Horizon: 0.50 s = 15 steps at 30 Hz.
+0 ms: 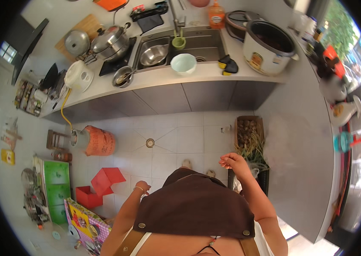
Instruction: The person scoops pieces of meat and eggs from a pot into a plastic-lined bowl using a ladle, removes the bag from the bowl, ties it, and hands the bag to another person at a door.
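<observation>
My left hand (143, 186), with a bracelet at the wrist, hangs beside my brown apron (197, 200) over the tiled floor. Its fingers are loosely bent, and I see nothing in them. Raised a little on the other side is my right hand (230, 162), its fingers slightly curled and apart, also with nothing visible in it. The nearest thing to that hand is a box of onions or garlic (248, 130) with long green stalks (255, 154) beside it. Neither hand touches the counter (150, 76) ahead.
Along the counter are a sink (210, 42) with a metal bowl (154, 54), a pale bowl (183, 64), a steamer pot (110, 40) and a large rice cooker (269, 47). An orange-wrapped gas cylinder (99, 141), red boxes (107, 181) and green drawers (56, 190) stand to the left.
</observation>
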Tool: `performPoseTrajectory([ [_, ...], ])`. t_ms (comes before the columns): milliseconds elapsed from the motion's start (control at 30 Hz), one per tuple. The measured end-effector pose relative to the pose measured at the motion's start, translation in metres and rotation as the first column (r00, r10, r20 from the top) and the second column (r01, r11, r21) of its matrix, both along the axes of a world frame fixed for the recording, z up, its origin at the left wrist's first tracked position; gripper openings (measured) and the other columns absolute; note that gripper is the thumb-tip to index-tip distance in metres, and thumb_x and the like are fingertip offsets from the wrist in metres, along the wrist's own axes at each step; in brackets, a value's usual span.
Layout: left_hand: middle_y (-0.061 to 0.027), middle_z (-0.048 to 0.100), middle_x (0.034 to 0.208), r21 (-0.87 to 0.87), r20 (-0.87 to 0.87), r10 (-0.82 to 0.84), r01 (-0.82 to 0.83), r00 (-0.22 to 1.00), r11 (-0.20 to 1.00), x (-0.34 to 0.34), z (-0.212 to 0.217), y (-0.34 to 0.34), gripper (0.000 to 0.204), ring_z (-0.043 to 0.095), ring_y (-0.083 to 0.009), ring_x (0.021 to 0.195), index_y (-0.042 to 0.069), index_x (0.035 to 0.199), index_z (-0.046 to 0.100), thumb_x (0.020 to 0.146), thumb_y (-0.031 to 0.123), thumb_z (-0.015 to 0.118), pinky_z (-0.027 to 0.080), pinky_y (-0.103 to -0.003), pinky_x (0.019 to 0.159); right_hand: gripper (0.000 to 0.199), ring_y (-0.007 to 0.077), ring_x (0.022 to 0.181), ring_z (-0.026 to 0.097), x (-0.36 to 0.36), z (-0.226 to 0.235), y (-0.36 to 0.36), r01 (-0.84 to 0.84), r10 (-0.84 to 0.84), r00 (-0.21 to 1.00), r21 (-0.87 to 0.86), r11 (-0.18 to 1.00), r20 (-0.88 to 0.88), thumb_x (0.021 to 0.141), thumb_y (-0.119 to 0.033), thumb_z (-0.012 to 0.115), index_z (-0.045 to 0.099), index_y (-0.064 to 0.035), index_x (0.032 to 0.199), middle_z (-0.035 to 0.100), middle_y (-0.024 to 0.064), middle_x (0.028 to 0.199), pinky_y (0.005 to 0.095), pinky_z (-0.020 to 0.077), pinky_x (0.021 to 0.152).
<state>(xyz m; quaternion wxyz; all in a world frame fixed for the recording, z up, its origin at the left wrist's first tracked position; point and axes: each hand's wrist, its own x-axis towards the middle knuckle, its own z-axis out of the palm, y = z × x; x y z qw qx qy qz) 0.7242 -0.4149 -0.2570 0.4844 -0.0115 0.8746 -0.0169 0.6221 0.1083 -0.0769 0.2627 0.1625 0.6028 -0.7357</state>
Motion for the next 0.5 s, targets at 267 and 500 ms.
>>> performPoseTrajectory([
  [267,-0.0202,0.068,0.106,0.221,-0.233,0.186,-0.135,0.954,0.966,-0.143,-0.06,-0.02,0.039,0.064,-0.0359,0.1,0.003,0.102,0.07,0.079,0.035,0.068,0.05,-0.045,0.089,0.021,0.0123,0.083,0.062,-0.147,0.019,-0.042,-0.156,0.185,0.971,0.184,0.97,-0.154,0.094,-0.014,0.058,0.064,0.0022,0.106,0.069,0.0072,0.093,0.0258,0.0475,0.074],
  [500,-0.0216,0.064,0.114,0.497,-0.527,0.203,0.106,0.825,0.861,-0.392,0.029,0.047,0.049,0.06,-0.0352,0.108,0.003,0.116,0.061,0.081,0.037,0.069,0.049,-0.043,0.091,0.024,0.0111,0.084,0.061,-0.288,0.085,-0.01,-0.016,0.098,0.979,0.416,0.909,-0.177,0.09,-0.015,0.066,0.065,0.0001,0.109,0.068,0.005,0.091,0.0268,0.0487,0.074],
])
